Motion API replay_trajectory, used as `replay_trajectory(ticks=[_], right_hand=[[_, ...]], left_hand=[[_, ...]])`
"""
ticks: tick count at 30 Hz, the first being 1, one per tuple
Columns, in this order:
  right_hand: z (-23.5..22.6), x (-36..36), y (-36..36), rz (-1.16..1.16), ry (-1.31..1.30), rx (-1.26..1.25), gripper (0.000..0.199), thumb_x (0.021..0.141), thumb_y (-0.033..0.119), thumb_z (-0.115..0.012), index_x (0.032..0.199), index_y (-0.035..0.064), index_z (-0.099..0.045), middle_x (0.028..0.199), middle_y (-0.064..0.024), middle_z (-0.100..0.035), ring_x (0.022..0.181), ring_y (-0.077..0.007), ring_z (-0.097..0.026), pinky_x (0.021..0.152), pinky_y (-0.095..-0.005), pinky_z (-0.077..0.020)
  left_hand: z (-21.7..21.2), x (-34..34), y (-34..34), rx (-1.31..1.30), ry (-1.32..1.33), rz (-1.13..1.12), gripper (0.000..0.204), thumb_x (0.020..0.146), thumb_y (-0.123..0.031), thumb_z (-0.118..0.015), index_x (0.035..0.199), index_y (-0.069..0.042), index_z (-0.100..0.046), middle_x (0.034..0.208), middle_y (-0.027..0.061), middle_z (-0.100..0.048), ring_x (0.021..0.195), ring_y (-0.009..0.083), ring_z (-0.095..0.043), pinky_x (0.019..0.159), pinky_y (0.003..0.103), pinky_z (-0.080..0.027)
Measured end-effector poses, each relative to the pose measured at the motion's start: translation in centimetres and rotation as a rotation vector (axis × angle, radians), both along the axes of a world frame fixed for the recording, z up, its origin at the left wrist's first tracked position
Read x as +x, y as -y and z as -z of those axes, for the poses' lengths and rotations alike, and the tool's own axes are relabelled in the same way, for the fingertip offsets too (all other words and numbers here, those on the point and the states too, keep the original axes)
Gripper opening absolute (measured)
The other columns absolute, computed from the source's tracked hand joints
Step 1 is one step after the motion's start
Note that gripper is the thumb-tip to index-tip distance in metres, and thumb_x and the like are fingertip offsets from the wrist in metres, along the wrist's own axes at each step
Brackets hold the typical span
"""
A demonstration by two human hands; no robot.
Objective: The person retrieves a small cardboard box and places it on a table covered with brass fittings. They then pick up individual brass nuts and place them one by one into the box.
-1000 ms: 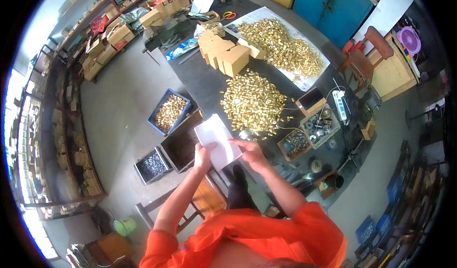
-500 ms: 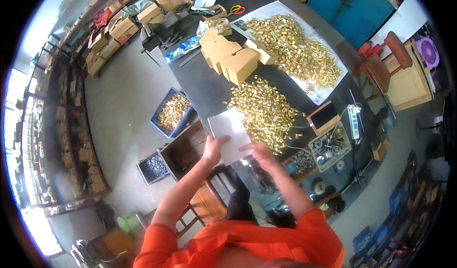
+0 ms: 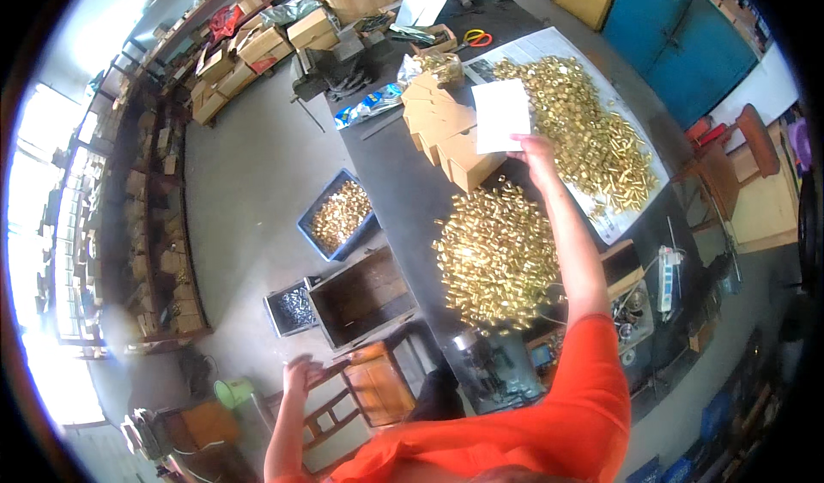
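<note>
My right hand [image 3: 534, 155] reaches far over the dark table and pinches the lower edge of a white sheet of paper [image 3: 500, 109]. The sheet hangs above the row of small brown cardboard boxes [image 3: 468, 158] and covers part of one of them. Nearer me lies a heap of small brass fittings [image 3: 496, 255]; behind the right hand, more brass parts [image 3: 566, 97] are spread over a white sheet. My left hand [image 3: 302, 373] is low on the left, beside the wooden chair [image 3: 378, 388], fingers apart and holding nothing that shows.
On the floor left of the table stand a blue bin of brass parts [image 3: 342, 214], a wooden crate [image 3: 360, 298] and a small tray of silvery parts [image 3: 292, 308]. Scissors [image 3: 477, 38] lie at the far end. A power strip [image 3: 666, 279] lies at the right edge.
My left hand has let go of the white sheet and dropped to the lower left. The right hand has carried the sheet away from me, over the cardboard boxes. The view has shifted.
</note>
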State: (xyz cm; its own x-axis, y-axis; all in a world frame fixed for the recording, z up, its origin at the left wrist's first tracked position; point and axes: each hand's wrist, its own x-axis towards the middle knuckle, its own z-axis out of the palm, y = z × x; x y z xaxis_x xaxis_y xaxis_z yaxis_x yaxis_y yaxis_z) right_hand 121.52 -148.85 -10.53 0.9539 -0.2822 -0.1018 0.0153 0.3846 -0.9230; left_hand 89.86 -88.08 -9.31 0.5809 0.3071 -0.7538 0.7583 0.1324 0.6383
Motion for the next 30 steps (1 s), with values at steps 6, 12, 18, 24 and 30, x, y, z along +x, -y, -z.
replay_trajectory(ticks=[6,12,18,24,30], right_hand=[[5.2,4.7,3.5,0.093,-0.33,-0.255,0.018,0.074,0.007,-0.06,0.088,-0.004,-0.06,0.084,-0.0115,-0.063,0.072,-0.0202,-0.062,0.054,-0.0306,-0.0532],[1.6,8.5,4.7,0.024,-0.086,-0.07,0.019,0.076,0.006,-0.06,0.087,-0.0097,-0.06,0.085,-0.0147,-0.063,0.07,-0.0205,-0.062,0.059,-0.0291,-0.0531],[-0.3,13.1,3.4,-0.063,-0.193,-0.017,0.036,0.082,0.013,-0.054,0.116,0.0003,-0.05,0.109,-0.0142,-0.055,0.073,-0.026,-0.061,0.063,-0.0334,-0.0552],[2.5,10.8,1.8,0.085,-0.286,-0.198,0.03,0.081,0.012,-0.053,0.11,0.0056,-0.058,0.09,-0.0075,-0.059,0.054,-0.0173,-0.058,0.048,-0.0281,-0.0498],[2.0,-1.1,-0.3,0.083,-0.117,-0.101,0.02,0.079,0.003,-0.054,0.094,-0.0003,-0.065,0.072,-0.0062,-0.062,0.055,-0.0107,-0.057,0.046,-0.0234,-0.048]], left_hand=[[-1.2,-7.0,-3.3,0.182,-0.088,-0.075,0.021,0.082,-0.003,-0.045,0.099,0.006,-0.053,0.079,0.0189,-0.064,0.064,0.0268,-0.066,0.053,0.033,-0.054],[-2.2,-5.5,0.6,0.139,-0.076,-0.011,0.019,0.085,-0.005,-0.048,0.101,0.005,-0.051,0.078,0.0162,-0.065,0.065,0.0235,-0.066,0.058,0.03,-0.053],[-1.3,-6.0,1.9,0.192,-0.059,0.205,0.019,0.086,-0.005,-0.048,0.102,0.004,-0.052,0.084,0.016,-0.065,0.073,0.0222,-0.066,0.061,0.029,-0.053],[-0.8,-8.6,0.5,0.208,-0.144,0.253,0.031,0.082,-0.002,-0.048,0.112,0.007,-0.052,0.088,0.015,-0.065,0.076,0.0189,-0.065,0.067,0.029,-0.052],[-1.2,-9.3,-0.2,0.169,-0.12,0.218,0.027,0.084,-0.002,-0.047,0.11,0.006,-0.052,0.087,0.0161,-0.065,0.075,0.0206,-0.065,0.065,0.028,-0.052]])
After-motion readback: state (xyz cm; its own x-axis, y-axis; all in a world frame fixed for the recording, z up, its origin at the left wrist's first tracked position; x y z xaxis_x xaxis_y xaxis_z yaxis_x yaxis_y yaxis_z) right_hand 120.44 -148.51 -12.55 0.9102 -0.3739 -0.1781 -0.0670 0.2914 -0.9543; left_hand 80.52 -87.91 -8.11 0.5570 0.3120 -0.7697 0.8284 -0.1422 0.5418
